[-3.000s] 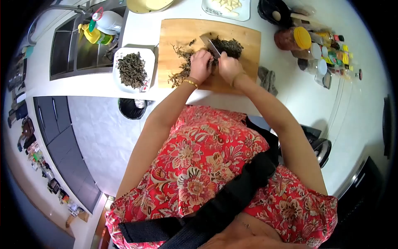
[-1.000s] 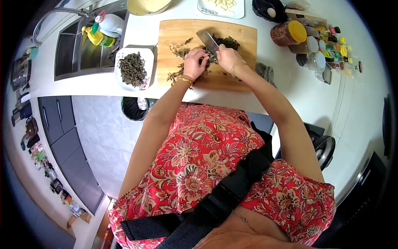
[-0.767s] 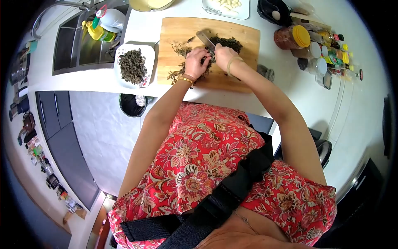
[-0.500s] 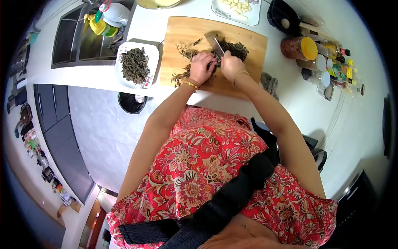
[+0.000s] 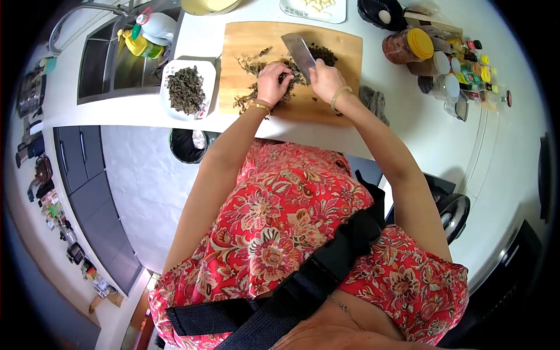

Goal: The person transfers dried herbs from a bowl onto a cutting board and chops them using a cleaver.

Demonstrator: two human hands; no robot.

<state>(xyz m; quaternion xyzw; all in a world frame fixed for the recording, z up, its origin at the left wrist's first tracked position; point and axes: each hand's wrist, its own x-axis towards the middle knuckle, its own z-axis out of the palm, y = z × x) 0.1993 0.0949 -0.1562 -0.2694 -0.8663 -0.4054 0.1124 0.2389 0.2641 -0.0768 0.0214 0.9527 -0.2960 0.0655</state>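
Note:
On the wooden cutting board [image 5: 251, 38], dark leafy greens [image 5: 255, 65] lie loose at the left, with a finely cut pile [image 5: 324, 55] at the right. My right hand [image 5: 326, 80] is closed round the handle of a cleaver [image 5: 298, 53], whose broad blade tilts up to the left over the board. Curled fingers of my left hand [image 5: 273, 83] press on the greens just left of the blade. A white square plate [image 5: 211, 74] left of the board bears a heap of dark chopped greens [image 5: 186, 91].
Behind the board are a plate of pale cloves [image 5: 315, 8] and a yellowish bowl [image 5: 210, 6]. Jars [image 5: 408, 45] and bottles line the right side, near a black bowl with an egg [image 5: 383, 16]. A grey cloth [image 5: 373, 104] lies right of the board; a sink [image 5: 93, 70] is at left.
The cleaver blade has turned from nearly edge-on to showing its broad face, leaning left. My left hand has shifted slightly left of the blade, and the whole view has moved a little.

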